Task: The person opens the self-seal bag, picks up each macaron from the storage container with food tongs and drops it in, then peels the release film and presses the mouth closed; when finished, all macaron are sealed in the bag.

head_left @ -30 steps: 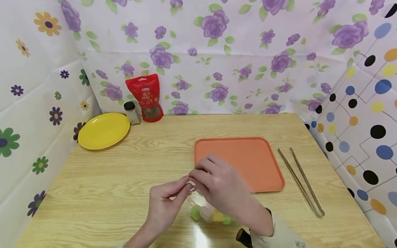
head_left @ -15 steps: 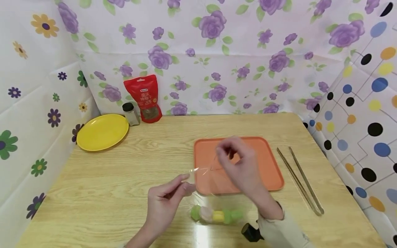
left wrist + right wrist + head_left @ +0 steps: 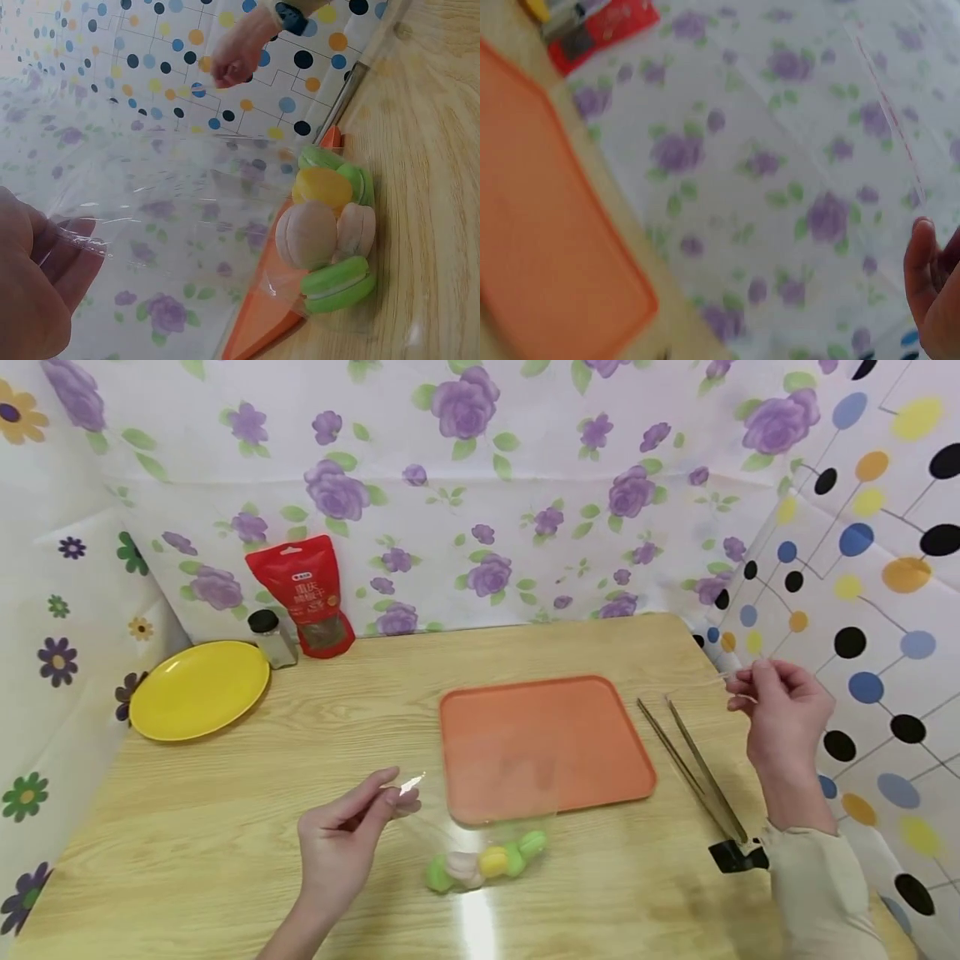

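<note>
My left hand (image 3: 337, 835) pinches the top of a clear plastic bag (image 3: 180, 202), which stretches down from the fingertips. At its bottom, close to the wood surface, lie several macarons (image 3: 306, 234) in green, yellow and pale pink. Far off to the right, beyond the tongs, my right hand (image 3: 787, 718) is raised. Its thumb and fingers pinch a thin clear strip (image 3: 889, 112), marked with a red dashed line in the right wrist view.
An orange tray (image 3: 540, 743) lies mid-table, just behind the bag. Metal tongs (image 3: 706, 768) rest to its right. At the back left are a yellow plate (image 3: 198, 689), a black-capped jar (image 3: 276, 647) and a red pouch (image 3: 303, 585).
My right hand has pulled away from the left hand and swung far right with the thin strip. The left hand still pinches the bag. The head view has turned slightly to the right.
</note>
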`<state>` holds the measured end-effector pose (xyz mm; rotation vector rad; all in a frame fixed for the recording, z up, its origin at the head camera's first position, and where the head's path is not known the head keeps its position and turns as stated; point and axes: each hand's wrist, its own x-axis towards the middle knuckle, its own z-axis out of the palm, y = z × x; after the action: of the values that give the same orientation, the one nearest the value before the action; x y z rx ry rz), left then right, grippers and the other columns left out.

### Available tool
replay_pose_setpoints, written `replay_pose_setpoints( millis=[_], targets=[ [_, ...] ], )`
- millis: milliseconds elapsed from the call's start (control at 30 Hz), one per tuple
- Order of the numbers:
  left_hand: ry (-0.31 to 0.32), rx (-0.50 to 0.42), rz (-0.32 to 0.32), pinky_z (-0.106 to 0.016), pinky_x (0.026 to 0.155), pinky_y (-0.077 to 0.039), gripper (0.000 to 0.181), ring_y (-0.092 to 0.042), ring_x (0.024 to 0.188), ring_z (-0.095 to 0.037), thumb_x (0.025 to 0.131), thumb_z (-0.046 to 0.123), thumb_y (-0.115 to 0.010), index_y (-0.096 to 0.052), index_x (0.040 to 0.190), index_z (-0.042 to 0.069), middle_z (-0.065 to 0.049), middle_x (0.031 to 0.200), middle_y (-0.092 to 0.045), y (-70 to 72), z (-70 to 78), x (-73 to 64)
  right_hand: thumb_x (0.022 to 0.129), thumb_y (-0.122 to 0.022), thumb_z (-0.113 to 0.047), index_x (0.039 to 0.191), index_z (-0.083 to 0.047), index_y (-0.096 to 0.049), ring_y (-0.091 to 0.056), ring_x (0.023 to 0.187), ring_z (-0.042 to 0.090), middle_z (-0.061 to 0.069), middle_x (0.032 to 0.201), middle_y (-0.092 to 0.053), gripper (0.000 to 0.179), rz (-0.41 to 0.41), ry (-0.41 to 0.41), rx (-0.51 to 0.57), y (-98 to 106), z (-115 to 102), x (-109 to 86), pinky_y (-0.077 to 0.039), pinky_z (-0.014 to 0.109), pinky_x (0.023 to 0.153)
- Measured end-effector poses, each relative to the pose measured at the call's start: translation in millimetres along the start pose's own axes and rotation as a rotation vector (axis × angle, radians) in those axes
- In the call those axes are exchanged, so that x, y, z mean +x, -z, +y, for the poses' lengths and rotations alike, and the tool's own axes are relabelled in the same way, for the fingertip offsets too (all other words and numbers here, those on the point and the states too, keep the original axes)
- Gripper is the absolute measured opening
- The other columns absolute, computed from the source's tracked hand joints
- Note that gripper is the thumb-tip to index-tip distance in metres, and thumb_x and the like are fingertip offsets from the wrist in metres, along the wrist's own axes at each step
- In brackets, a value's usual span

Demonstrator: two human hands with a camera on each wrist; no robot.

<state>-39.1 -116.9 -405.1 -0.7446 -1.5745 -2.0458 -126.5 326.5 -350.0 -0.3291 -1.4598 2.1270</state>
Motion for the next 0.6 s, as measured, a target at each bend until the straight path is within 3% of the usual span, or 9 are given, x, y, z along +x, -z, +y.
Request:
replay_pose_setpoints(
  millis=[133,233,300,367,467,600],
  targets=[
    [-0.001,-0.02,-0.002,-0.035,0.074,-0.059,0.028,-0.075,0.084,-0.023,0.086,-0.03,-0.056,-0.06,0.113,-0.025,-0.022,0.096,-0.073,0.5,0.3,0.5,0.098,-0.062,-0.009,0.098,0.003,-0.065,-0.067,0.059,0.007,0.0,0.073,-0.07,0.012,-0.141,0.04,-0.491,37,26,11.9,-0.054,0.021,0.046],
    [0.002,-0.033,-0.01,-0.035,0.075,-0.059,0.029,-0.074,0.085,-0.023,0.086,-0.03,-0.055,-0.06,0.113,-0.025,-0.021,0.096,-0.073,-1.3,-0.7,1.1,0.099,-0.059,-0.012,0.1,0.006,-0.066,-0.064,0.059,0.003,0.003,0.075,-0.07,0.019,-0.264,0.161,-0.869,63,48,18.4,-0.052,0.02,0.046],
    [0.009,-0.04,-0.015,-0.035,0.076,-0.059,0.029,-0.074,0.085,-0.023,0.086,-0.03,-0.055,-0.06,0.114,-0.025,-0.02,0.096,-0.074,-3.2,-2.0,1.3,0.1,-0.059,-0.011,0.101,0.008,-0.066,-0.063,0.06,0.007,0.011,0.078,-0.07,0.02,-0.327,0.24,-1.051,78,58,21.3,-0.051,0.02,0.046],
    [0.013,-0.035,-0.015,-0.034,0.076,-0.059,0.029,-0.074,0.085,-0.023,0.086,-0.03,-0.055,-0.06,0.114,-0.025,-0.019,0.096,-0.074,-3.0,-1.6,1.6,0.098,-0.061,-0.008,0.102,0.009,-0.068,-0.064,0.064,0.017,0.02,0.083,-0.07,0.018,-0.385,0.312,-1.172,85,67,24.9,-0.051,0.025,0.049],
    [0.016,-0.034,-0.016,-0.035,0.077,-0.058,0.029,-0.074,0.084,-0.023,0.086,-0.03,-0.055,-0.06,0.114,-0.025,-0.02,0.096,-0.074,-3.3,-1.4,2.4,0.094,-0.06,0.002,0.111,0.012,-0.065,-0.063,0.077,0.039,0.031,0.091,-0.066,0.021,-0.43,0.42,-1.296,90,74,28.9,-0.053,0.043,0.06],
    [0.016,-0.035,-0.019,-0.035,0.076,-0.058,0.029,-0.074,0.084,-0.023,0.086,-0.03,-0.054,-0.059,0.114,-0.026,-0.02,0.096,-0.074,-4.0,-1.3,2.7,0.088,-0.054,0.009,0.126,0.018,-0.053,-0.048,0.096,0.061,0.046,0.103,-0.051,0.039,-0.389,0.52,-1.368,87,74,29.2,-0.042,0.068,0.075]
  ],
)
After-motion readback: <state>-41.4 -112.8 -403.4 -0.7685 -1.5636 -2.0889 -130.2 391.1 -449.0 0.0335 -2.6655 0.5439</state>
